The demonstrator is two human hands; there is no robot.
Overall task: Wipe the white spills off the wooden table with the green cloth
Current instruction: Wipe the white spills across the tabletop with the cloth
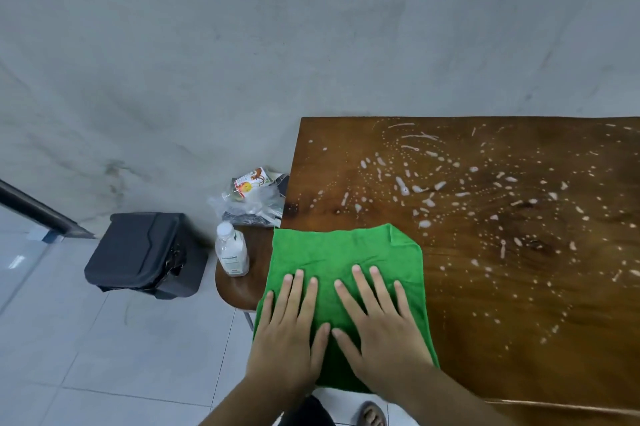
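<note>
Both of your hands lie flat, palms down, on the green cloth [343, 252] in the lower centre of the frame. Your left hand [289, 332] sits on the cloth's left part and your right hand [379, 325] just beside it on the right. On each hand the fingers are straight and slightly spread, pointing toward the top of the frame and pinching nothing. The two thumbs angle inward and their tips come close together; you cannot tell whether they touch. Both forearms run in from the bottom edge, which cuts them off.

The cloth is spread out on the lower left corner of the wooden table [467, 339], with its slightly longer side running from the bottom toward the top of the frame. Its upper right corner is folded over. Its left edge lies along the table's left edge, and whether it hangs over is unclear. Your wrists hide part of its lower edge.

The white spills [401, 185] speckle the tabletop above and to the right of the cloth, reaching the right edge of the frame, where the table is cut off.

Left of the table, a round wooden stool [239, 290] holds a clear bottle [231, 247], upright, and a plastic bag [251, 197] of packets that are hard to make out. A black case [145, 252] sits on the tiled floor further left.
</note>
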